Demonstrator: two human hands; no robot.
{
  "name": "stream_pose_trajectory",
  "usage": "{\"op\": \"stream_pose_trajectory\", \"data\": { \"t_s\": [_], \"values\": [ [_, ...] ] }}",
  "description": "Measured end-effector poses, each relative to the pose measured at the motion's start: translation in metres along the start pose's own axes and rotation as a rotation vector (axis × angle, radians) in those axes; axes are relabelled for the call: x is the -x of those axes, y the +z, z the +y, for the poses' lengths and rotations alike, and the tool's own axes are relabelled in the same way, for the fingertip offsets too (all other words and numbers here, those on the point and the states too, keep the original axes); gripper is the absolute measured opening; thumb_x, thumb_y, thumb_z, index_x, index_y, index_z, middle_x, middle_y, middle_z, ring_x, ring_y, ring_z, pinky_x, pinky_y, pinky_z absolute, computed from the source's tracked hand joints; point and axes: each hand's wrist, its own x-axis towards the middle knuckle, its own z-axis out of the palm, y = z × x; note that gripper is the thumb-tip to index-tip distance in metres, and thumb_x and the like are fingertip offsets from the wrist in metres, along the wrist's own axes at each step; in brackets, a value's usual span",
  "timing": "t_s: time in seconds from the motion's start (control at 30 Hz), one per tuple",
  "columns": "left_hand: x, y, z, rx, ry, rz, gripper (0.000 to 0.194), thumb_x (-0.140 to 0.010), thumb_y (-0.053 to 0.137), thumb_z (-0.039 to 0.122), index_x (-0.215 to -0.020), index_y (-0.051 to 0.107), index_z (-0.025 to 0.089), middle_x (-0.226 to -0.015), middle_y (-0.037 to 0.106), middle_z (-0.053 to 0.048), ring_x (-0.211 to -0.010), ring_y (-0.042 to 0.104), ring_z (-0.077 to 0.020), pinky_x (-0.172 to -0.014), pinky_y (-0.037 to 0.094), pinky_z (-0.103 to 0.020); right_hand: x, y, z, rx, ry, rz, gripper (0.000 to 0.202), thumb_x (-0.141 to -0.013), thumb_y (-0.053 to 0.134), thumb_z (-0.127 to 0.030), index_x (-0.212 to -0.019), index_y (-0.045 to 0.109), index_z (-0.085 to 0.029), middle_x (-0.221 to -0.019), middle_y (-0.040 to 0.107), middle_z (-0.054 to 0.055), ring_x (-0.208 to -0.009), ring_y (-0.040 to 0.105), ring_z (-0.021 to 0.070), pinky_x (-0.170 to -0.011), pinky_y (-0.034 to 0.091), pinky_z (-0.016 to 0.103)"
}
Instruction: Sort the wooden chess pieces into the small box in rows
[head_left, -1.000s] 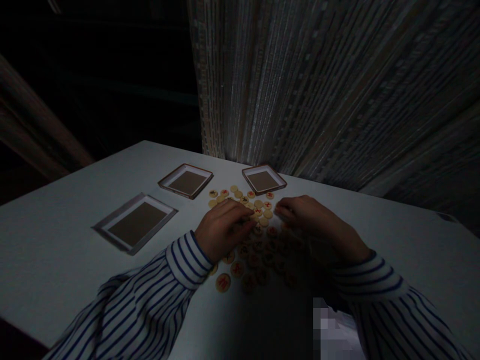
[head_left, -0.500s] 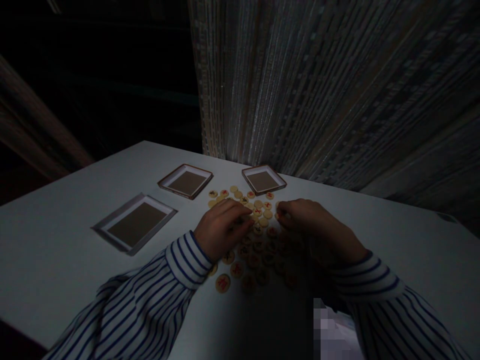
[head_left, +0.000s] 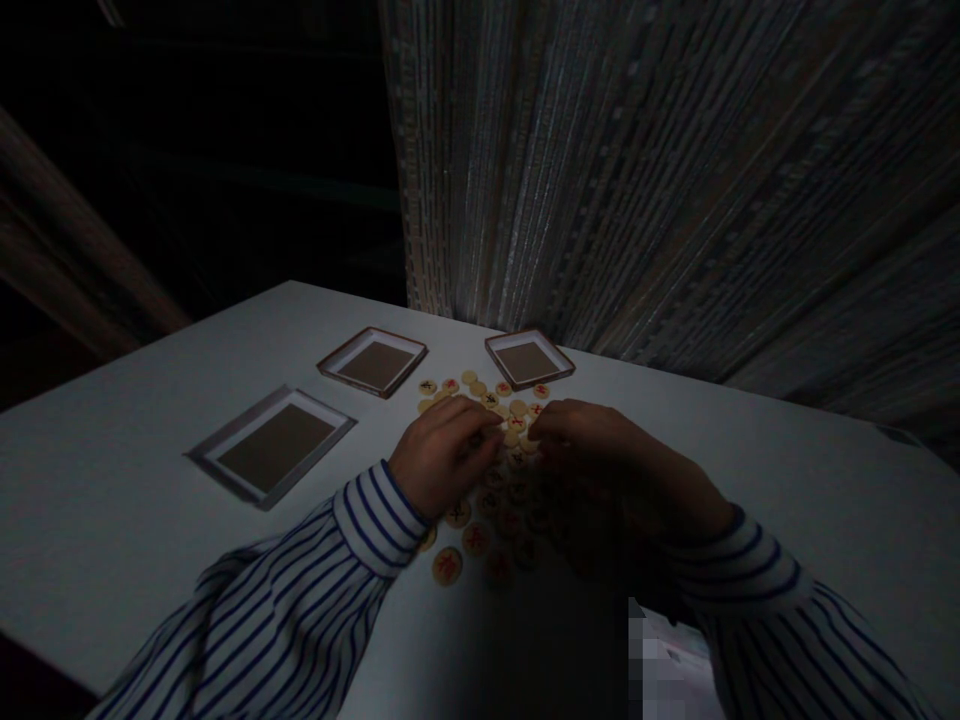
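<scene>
Round wooden Chinese chess pieces (head_left: 447, 566) with red or black characters lie spread in a loose pile; some are face down. My left hand (head_left: 448, 450) rests over the pile's left side, thumb and index finger apart, with nothing visible between them. My right hand (head_left: 592, 437) reaches in from the right, its fingers curled down among the pieces. Whatever its fingertips hold, if anything, is hidden. A face-up red piece (head_left: 517, 422) lies between the two hands. In the dark shadow under my hands, many pieces are hard to make out.
The pile lies on a white table (head_left: 142, 440). A shallow tray (head_left: 337, 437) stands at the left, a brown-rimmed tray (head_left: 324, 368) behind it, and another tray (head_left: 564, 376) at the back beyond the pile. A string curtain (head_left: 510, 180) hangs along the far edge.
My right hand has moved left, closer to my left hand, and now covers pieces at the pile's right side. My left hand stays almost where it was.
</scene>
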Motion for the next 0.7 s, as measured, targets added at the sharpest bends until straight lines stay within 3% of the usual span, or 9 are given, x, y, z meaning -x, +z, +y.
{"op": "stream_pose_trajectory", "data": {
  "t_s": [0.17, 0.4, 0.7],
  "values": [
    [0.000, 0.000, -0.001, -0.006, 0.001, 0.015, 0.013, -0.081, 0.054, 0.018, -0.090, 0.061, 0.013, -0.083, 0.064, -0.008, -0.080, 0.059, -0.0171, -0.073, 0.051, -0.033, -0.004, 0.006, -0.003, -0.009, -0.038, -0.015, 0.024, -0.080, 0.048, -0.025, -0.100, 0.062, -0.022, -0.106, 0.063, 0.006, -0.098, 0.055, 0.0207, -0.077, 0.042, 0.029],
    [0.000, 0.000, -0.001, -0.012, 0.002, 0.019, 0.012, -0.080, 0.054, 0.018, -0.089, 0.061, 0.015, -0.082, 0.064, -0.007, -0.079, 0.059, -0.0169, -0.072, 0.051, -0.033, -0.003, -0.002, -0.017, 0.030, 0.067, -0.053, 0.022, -0.080, 0.047, -0.025, -0.095, 0.063, -0.022, -0.098, 0.064, 0.007, -0.092, 0.057, 0.0211, -0.067, 0.041, 0.027],
    [0.000, 0.002, -0.001, 0.002, -0.012, 0.013, 0.013, -0.081, 0.054, 0.018, -0.090, 0.061, 0.013, -0.083, 0.063, -0.008, -0.080, 0.059, -0.0170, -0.072, 0.051, -0.033, -0.004, 0.004, -0.016, 0.058, 0.107, -0.029, 0.025, -0.082, 0.044, -0.030, -0.098, 0.062, -0.023, -0.095, 0.064, 0.008, -0.085, 0.059, 0.0211, -0.063, 0.040, 0.027]
  ]
}}
